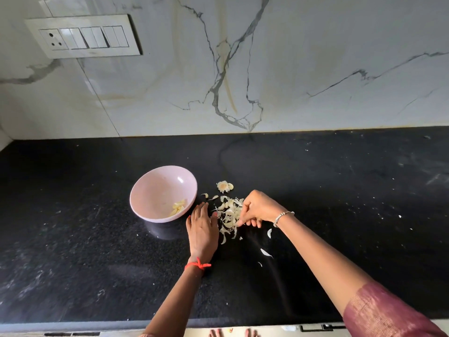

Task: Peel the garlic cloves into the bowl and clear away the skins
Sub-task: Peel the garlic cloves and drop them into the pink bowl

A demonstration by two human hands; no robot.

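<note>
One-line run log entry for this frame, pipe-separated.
phase: gathering skins | left hand: flat beside skin pile | right hand: fingers curled at pile | bowl: peeled cloves inside

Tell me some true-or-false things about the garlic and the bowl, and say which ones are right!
1. The peeled garlic is inside the pink bowl. True.
2. The bowl sits to the right of both hands. False: it sits to the left of the left hand.
3. A pile of skins lies between the left hand and the right hand. True.
4. The skins are already in the bowl. False: they lie on the black counter, beside the bowl.
5. The left hand holds a knife. False: it lies flat on the counter with straight fingers and holds nothing.
</note>
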